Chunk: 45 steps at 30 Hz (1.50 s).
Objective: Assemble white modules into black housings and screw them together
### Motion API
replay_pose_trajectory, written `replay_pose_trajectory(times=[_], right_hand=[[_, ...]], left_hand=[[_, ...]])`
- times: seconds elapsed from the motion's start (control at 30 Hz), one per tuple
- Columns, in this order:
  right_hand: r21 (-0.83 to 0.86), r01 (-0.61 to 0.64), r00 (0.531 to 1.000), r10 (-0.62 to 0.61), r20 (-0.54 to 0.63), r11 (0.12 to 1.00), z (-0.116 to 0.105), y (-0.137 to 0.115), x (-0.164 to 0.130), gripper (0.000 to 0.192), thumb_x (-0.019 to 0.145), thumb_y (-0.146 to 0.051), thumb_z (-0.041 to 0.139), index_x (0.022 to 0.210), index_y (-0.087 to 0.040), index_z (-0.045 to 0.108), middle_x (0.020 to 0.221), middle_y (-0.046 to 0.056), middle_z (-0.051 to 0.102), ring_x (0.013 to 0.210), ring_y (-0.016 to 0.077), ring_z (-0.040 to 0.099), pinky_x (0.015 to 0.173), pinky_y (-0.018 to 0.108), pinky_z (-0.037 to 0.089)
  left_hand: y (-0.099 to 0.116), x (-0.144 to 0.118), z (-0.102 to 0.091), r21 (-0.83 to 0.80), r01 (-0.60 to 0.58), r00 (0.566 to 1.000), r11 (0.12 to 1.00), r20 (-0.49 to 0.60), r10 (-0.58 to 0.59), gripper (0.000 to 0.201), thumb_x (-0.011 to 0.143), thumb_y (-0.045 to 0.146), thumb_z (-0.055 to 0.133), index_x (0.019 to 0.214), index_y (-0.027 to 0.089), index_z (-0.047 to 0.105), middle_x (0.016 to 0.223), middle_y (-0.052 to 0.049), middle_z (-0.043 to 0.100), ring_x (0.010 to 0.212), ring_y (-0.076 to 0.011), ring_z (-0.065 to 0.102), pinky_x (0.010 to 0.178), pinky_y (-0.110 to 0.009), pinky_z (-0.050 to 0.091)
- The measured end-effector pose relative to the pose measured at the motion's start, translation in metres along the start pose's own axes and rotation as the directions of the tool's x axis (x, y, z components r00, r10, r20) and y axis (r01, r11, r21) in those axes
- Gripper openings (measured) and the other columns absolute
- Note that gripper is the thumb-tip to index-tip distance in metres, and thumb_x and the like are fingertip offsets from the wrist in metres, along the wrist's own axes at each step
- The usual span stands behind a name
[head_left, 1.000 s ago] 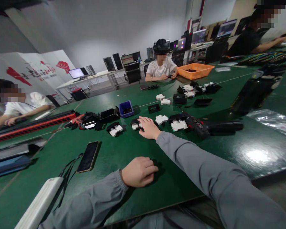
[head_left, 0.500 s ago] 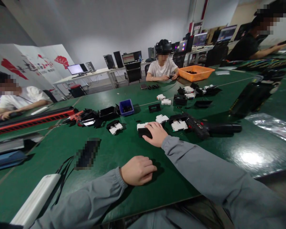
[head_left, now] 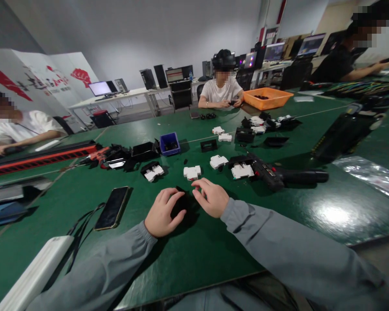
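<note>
Left fingers (head_left: 178,219) curved around black piece (head_left: 178,206)

Dark-screened phone (head_left: 113,208), distant lit monitor (head_left: 99,89)

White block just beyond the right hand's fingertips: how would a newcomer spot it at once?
On the green table, find the wearer's right hand near mid-view. Just past its fingertips lies the white block, between a white-and-black piece to the left and a white lookalike to the right. It is nearest the fingertips and has none of the left piece's black.
</note>
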State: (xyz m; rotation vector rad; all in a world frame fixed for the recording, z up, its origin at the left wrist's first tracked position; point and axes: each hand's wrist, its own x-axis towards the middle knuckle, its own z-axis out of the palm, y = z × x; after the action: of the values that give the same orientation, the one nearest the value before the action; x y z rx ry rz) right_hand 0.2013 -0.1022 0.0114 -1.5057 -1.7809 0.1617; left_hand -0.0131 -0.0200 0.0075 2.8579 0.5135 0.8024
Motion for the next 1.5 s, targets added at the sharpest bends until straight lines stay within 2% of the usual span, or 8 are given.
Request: replay_pose_trajectory(times=[0.13,0.27,0.43,0.57,0.77,1.17,1.33,1.5], right_hand=[[-0.102,0.082,0.996,-0.085,-0.02,0.991,0.0,0.025,0.017,0.028,0.095,-0.028,0.049,0.12,-0.018,0.058,0.122,0.013,0.06,0.115,0.0262,0.056,0.099,0.043,0.046],[-0.267,0.028,0.999,-0.02,0.035,0.963,0.01,0.05,0.032,0.045,0.09,-0.028,0.056,0.133,-0.015,0.051,0.145,0.017,0.048,0.134,0.0314,0.041,0.11,0.051,0.034],[-0.308,0.071,0.993,-0.036,0.116,0.949,0.01,0.046,0.029,0.031,0.094,-0.035,0.053,0.116,-0.015,0.062,0.12,0.015,0.062,0.113,0.0283,0.054,0.1,0.048,0.039],[-0.188,0.101,0.994,-0.09,0.062,0.977,0.004,0.037,0.023,0.021,0.098,-0.031,0.047,0.099,-0.018,0.063,0.095,0.008,0.063,0.094,0.0223,0.057,0.088,0.04,0.044],[-0.092,0.006,0.998,-0.012,-0.063,0.996,0.018,0.064,0.051,0.017,0.095,-0.023,0.048,0.1,-0.018,0.063,0.104,0.009,0.062,0.103,0.0213,0.058,0.094,0.036,0.046],[-0.18,0.022,0.999,-0.015,0.044,0.983,0.085,0.117,0.176,0.028,0.09,-0.027,0.053,0.113,-0.017,0.065,0.123,0.012,0.063,0.116,0.0257,0.058,0.102,0.043,0.045],[-0.217,0.074,0.985,-0.037,0.169,0.973,0.095,0.13,0.185,0.044,0.09,-0.029,0.055,0.133,-0.016,0.058,0.144,0.015,0.053,0.134,0.0285,0.047,0.113,0.046,0.035],[-0.259,0.084,0.975,-0.026,0.219,0.962,0.089,0.124,0.175,0.042,0.094,-0.029,0.049,0.132,-0.012,0.059,0.142,0.016,0.054,0.132,0.0272,0.05,0.114,0.043,0.035]], left_hand=[[-0.006,-0.003,0.002,-0.01,0.091,0.996,0.996,0.002,-0.091,0.055,0.084,0.033,0.065,0.134,0.022,0.046,0.13,-0.015,0.047,0.124,-0.0323,0.047,0.106,-0.052,0.043],[-0.01,-0.001,0.005,-0.102,0.192,0.98,0.976,-0.027,-0.195,0.069,0.083,0.035,0.066,0.142,0.019,0.033,0.139,-0.017,0.039,0.133,-0.032,0.042,0.112,-0.051,0.04],[-0.017,0.001,0.005,-0.167,0.241,0.969,0.956,-0.018,-0.248,0.058,0.087,0.033,0.061,0.138,0.019,0.036,0.135,-0.015,0.046,0.128,-0.0299,0.047,0.11,-0.05,0.042],[-0.017,0.002,0.003,-0.194,0.235,0.967,0.952,-0.052,-0.25,0.043,0.089,0.028,0.057,0.129,0.019,0.044,0.126,-0.013,0.052,0.122,-0.0277,0.051,0.106,-0.047,0.044],[-0.014,0.003,0.002,-0.271,0.21,0.971,0.939,-0.05,-0.232,0.024,0.089,0.02,0.053,0.113,0.02,0.056,0.118,-0.01,0.053,0.114,-0.0237,0.055,0.103,-0.042,0.047],[-0.011,0.003,-0.001,-0.335,0.142,0.989,0.932,0.013,-0.146,0.024,0.085,0.01,0.051,0.105,0.021,0.059,0.11,-0.008,0.055,0.1,-0.0193,0.058,0.09,-0.035,0.051],[-0.011,0.005,-0.002,-0.346,0.144,0.99,0.927,0.043,-0.138,0.024,0.084,0.01,0.052,0.105,0.021,0.059,0.111,-0.008,0.055,0.101,-0.0189,0.057,0.091,-0.034,0.05],[-0.011,0.005,-0.002,-0.36,0.139,0.99,0.923,0.051,-0.129,0.025,0.085,0.01,0.051,0.106,0.021,0.059,0.111,-0.008,0.055,0.102,-0.0195,0.057,0.092,-0.035,0.049]])
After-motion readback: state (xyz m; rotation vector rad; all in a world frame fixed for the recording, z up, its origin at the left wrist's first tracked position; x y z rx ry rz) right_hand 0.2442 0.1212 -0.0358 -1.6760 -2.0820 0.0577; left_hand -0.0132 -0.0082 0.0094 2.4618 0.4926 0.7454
